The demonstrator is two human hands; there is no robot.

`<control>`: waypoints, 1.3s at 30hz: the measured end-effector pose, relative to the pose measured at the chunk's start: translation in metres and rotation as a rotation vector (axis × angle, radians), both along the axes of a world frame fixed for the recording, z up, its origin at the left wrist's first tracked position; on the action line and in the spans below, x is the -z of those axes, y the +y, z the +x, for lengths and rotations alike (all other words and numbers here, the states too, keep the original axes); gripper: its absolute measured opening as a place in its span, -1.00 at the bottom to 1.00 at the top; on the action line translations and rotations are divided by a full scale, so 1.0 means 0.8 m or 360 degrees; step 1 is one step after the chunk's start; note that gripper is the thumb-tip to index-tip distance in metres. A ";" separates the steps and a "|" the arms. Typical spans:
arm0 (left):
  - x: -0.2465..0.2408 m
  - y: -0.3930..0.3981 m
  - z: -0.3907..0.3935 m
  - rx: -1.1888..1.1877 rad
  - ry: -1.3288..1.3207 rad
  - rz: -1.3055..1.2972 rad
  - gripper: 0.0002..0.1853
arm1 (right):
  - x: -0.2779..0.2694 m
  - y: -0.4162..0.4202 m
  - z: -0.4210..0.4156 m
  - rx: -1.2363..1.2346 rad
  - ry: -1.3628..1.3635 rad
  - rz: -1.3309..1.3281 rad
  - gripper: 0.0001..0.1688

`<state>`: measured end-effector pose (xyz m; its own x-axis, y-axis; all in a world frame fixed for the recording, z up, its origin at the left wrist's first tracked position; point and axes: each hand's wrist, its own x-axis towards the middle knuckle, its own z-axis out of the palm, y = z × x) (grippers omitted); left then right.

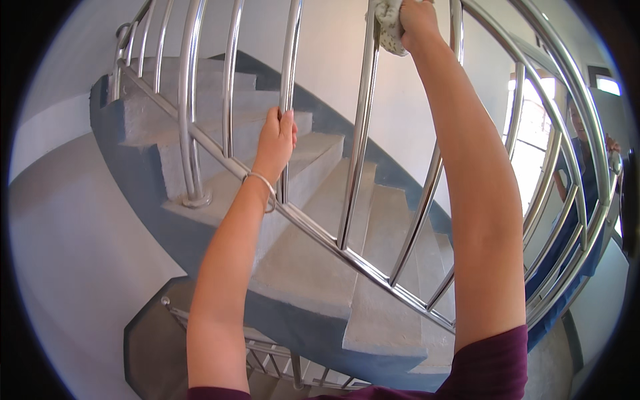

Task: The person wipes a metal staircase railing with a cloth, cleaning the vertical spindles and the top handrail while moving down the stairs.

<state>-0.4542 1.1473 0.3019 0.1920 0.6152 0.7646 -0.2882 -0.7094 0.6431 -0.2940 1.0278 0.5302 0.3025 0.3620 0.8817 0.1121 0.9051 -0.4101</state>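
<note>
My left hand (276,142) is wrapped around a slim upright steel baluster (291,55) of the stair railing, and a bangle (265,182) hangs at that wrist. Higher up and to the right, my right hand (419,22) grips a white patterned cloth (391,30). The cloth lies against another polished baluster (364,115), close to the top edge of the view. Both balusters run down to a sloping steel bottom rail (320,232).
Concrete steps (310,270) with grey-blue edging rise behind the railing. A thicker steel post (189,100) stands at left. At right, beyond the curving handrail (590,115), a person in blue (585,165) stands near a bright window (537,120). A lower railing (296,370) shows far below.
</note>
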 end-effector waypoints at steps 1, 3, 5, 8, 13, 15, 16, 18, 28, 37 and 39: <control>0.000 0.006 -0.001 -0.0006 0.0010 0.0033 -0.68 | -0.001 0.004 -0.011 -0.0027 -0.0008 -0.0003 -0.78; 0.001 0.001 0.008 -0.0026 -0.0034 0.0046 -0.71 | 0.006 0.021 -0.026 -0.0049 -0.0034 -0.0015 -0.76; -0.005 -0.003 0.025 -0.0012 -0.0078 0.0084 -0.71 | 0.005 0.060 0.015 0.1334 -0.0109 0.0249 -0.62; 0.003 0.017 0.014 -0.0154 -0.0083 0.0136 -0.72 | 0.085 0.055 -0.011 0.0801 -0.0145 0.0050 -0.55; -0.002 0.016 0.006 -0.0200 0.0003 0.0141 -0.70 | 0.222 0.039 -0.015 0.0860 -0.0261 -0.0154 -0.54; -0.004 0.013 0.008 -0.0233 0.0175 0.0128 -0.70 | 0.251 0.019 0.002 0.1050 -0.0553 -0.0161 -0.53; -0.006 0.015 0.001 -0.0280 0.0258 0.0124 -0.70 | 0.242 0.003 0.011 0.1143 -0.0780 -0.0239 -0.53; -0.008 0.021 -0.017 -0.0743 0.0290 0.0641 -0.68 | 0.206 -0.036 -0.001 0.1644 -0.1000 -0.0152 -0.58; -0.060 0.108 -0.098 -0.1109 0.0429 0.0119 -0.44 | -0.051 0.084 -0.104 0.1533 -0.0530 0.0350 -0.48; -0.056 0.138 -0.093 -0.1074 0.0560 0.0282 -0.57 | 0.102 0.137 -0.153 0.0768 -0.0229 -0.0032 -0.38; -0.055 0.135 -0.107 -0.1169 0.0596 0.0262 -0.58 | 0.152 0.130 -0.164 0.0585 -0.0291 -0.0132 -0.44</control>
